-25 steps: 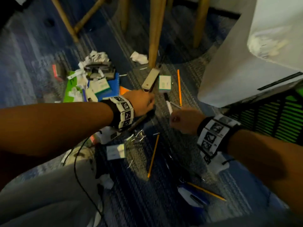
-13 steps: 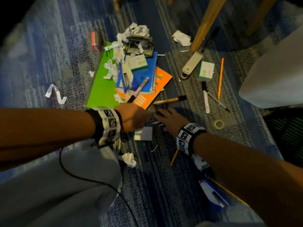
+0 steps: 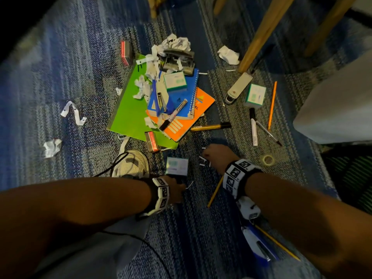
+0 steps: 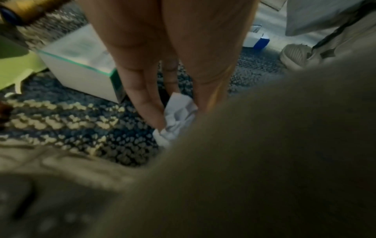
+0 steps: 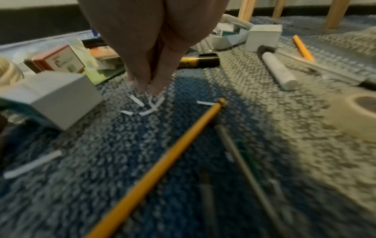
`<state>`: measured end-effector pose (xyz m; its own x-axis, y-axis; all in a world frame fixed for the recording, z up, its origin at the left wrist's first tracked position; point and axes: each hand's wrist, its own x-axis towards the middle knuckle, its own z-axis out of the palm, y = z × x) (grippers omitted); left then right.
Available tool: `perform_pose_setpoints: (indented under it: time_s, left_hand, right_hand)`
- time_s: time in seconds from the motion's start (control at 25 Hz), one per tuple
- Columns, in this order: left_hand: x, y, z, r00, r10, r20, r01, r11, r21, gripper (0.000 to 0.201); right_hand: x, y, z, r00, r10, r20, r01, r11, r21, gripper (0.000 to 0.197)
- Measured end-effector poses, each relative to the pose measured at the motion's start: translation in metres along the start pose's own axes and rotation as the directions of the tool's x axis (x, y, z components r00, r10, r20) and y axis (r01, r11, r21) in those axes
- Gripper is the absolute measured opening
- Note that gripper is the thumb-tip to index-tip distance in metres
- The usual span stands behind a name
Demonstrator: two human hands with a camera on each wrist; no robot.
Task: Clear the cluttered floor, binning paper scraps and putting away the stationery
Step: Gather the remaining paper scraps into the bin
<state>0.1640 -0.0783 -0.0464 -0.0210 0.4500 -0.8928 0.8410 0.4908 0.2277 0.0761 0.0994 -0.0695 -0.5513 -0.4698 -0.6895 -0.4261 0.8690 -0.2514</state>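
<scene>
On the blue patterned carpet (image 3: 84,81) in front of my knee, my left hand (image 3: 174,190) pinches a crumpled paper scrap (image 4: 178,119) between fingertips and thumb, just beside a small white box with a teal edge (image 3: 177,166); only the left wrist view shows the scrap, since my hand hides it from the head camera. My right hand (image 3: 218,158) reaches down with fingers bunched together, their tips touching thin white paper slivers (image 5: 142,106) on the carpet; whether it grips one I cannot tell. Beyond my hands lies a pile: a green folder (image 3: 130,109), an orange notebook (image 3: 203,101) and a blue spiral notebook (image 3: 181,97), with a black hole punch (image 3: 178,59), torn paper and a marker (image 3: 173,114) on top. A gold marker (image 3: 210,126) lies near my right hand, a yellow pencil (image 5: 154,165) passes beneath my wrist, and a tape roll (image 3: 267,159) sits to the right. Open carpet stretches to the left, where another crumpled ball (image 3: 52,147) lies well apart.
</scene>
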Motion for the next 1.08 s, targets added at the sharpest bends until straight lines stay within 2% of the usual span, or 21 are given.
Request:
perform_pose_setpoints:
  time_s: [0.04,0.12,0.16,0.2,0.32,0.44,0.56,0.64,0.72,0.8,0.88,0.96,1.08]
  left_hand:
    - [0.001,-0.001,0.000,1.000,-0.010,0.011,0.010,0.999,-0.049,0.037]
    - [0.003,-0.006,-0.006,0.999,0.025,-0.025,-0.027,0.997,-0.077,0.027]
    - [0.003,-0.007,-0.011,0.999,0.026,-0.031,-0.030,0.992,-0.121,0.023]
    - [0.003,-0.007,-0.019,0.999,0.008,-0.046,-0.016,0.986,-0.168,0.021]
    - [0.001,0.000,-0.034,0.986,-0.088,-0.138,0.051,0.967,-0.250,0.026]
    - [0.010,0.005,-0.036,0.961,-0.177,-0.213,0.102,0.941,-0.324,0.037]
    - [0.019,0.012,-0.037,0.931,-0.223,-0.290,0.132,0.944,-0.301,0.035]
    - [0.021,0.019,-0.040,0.924,-0.237,-0.300,0.146,0.944,-0.297,0.031]
    - [0.019,0.020,-0.042,0.931,-0.224,-0.289,0.150,0.954,-0.258,0.028]
    - [0.015,0.019,-0.045,0.936,-0.189,-0.298,0.135,0.972,-0.191,0.025]
    - [0.014,0.017,-0.047,0.942,-0.150,-0.300,0.110,0.983,-0.145,0.024]
    - [0.014,0.018,-0.046,0.949,-0.126,-0.288,0.089,0.986,-0.139,0.023]
    - [0.014,0.019,-0.044,0.960,-0.100,-0.261,0.068,0.989,-0.128,0.023]
  right_hand:
    - [0.003,-0.005,0.002,0.999,0.017,-0.042,-0.014,0.996,0.084,0.033]
    - [0.004,-0.009,0.009,0.997,0.033,-0.064,-0.020,0.980,0.200,0.056]
    - [0.001,-0.009,0.013,0.999,0.022,-0.046,-0.013,0.985,0.174,0.066]
    - [-0.003,-0.008,0.017,1.000,-0.005,-0.030,0.008,0.993,0.115,0.068]
    - [-0.016,-0.002,0.035,0.989,-0.146,0.010,0.147,0.987,-0.070,0.036]
    - [-0.022,0.003,0.031,0.994,-0.078,0.078,0.079,0.997,-0.008,0.032]
    - [-0.026,0.018,0.022,0.995,0.030,-0.098,-0.013,0.986,0.168,0.031]
    - [-0.026,0.035,0.024,0.974,0.088,-0.208,-0.045,0.978,0.204,0.028]
    - [-0.026,0.046,0.028,0.971,0.152,-0.182,-0.119,0.976,0.181,0.023]
    - [-0.027,0.046,0.022,0.984,0.171,-0.051,-0.168,0.984,0.060,0.025]
    - [-0.031,0.043,0.014,0.987,0.161,0.022,-0.161,0.987,0.015,0.027]
    - [-0.034,0.046,0.010,0.988,0.155,0.015,-0.156,0.986,0.055,0.028]
    - [-0.035,0.040,0.014,0.984,0.152,-0.097,-0.127,0.965,0.228,0.036]
